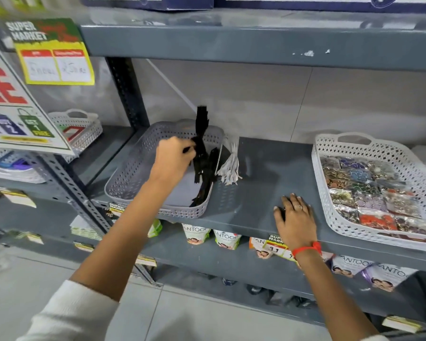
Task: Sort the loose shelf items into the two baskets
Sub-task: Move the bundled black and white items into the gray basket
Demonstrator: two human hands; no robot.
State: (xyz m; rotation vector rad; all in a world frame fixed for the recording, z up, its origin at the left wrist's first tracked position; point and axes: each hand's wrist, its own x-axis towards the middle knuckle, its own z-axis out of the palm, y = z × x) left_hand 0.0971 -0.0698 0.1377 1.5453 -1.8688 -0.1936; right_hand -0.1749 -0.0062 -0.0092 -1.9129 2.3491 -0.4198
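A grey perforated basket [133, 168] sits on the left of the grey shelf [268, 173]. My left hand [174, 159] is over it, shut on a bundle of black zippers [200, 134] that stands up above the basket's right side. More black zippers [208, 178] lie inside along the right wall. A bundle of white zippers [230, 166] lies on the shelf just right of that basket. A white perforated basket [330, 212] on the right holds several packets of colourful trinkets [369, 190]. My right hand [295, 217] rests flat on the shelf between the baskets, holding nothing.
An upper shelf [256, 45] hangs close overhead. A perforated upright post [127, 92] stands behind the grey basket. Another white basket [81, 126] sits on the neighbouring shelf at left, beside promotional signs [17, 112]. Pouches [197, 233] hang on the shelf below.
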